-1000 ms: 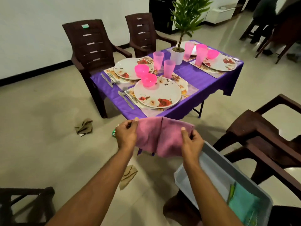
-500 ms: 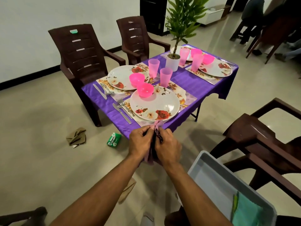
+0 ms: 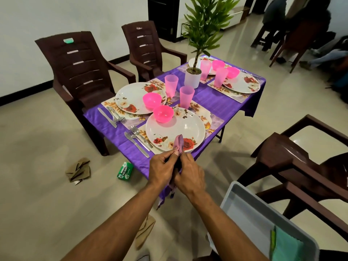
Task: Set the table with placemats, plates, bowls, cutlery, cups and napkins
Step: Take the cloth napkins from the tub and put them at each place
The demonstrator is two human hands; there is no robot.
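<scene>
Pink napkin (image 3: 178, 143): only the bunched top shows above the grip; the rest is hidden between left hand (image 3: 162, 169) and right hand (image 3: 190, 174). Fingertips of both: concealed in the fold. Grey tray (image 3: 244, 210), right of the grip: cut off by the frame edge. Far plate (image 3: 192, 62), beyond the grip: mostly hidden behind the plant pot (image 3: 192, 78). Green packet (image 3: 125, 170), left of the grip: small print illegible.

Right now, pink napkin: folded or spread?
Folded. The pink napkin is bunched into a narrow strip pinched between the left hand and right hand, only its tip showing above the near plate.
</scene>
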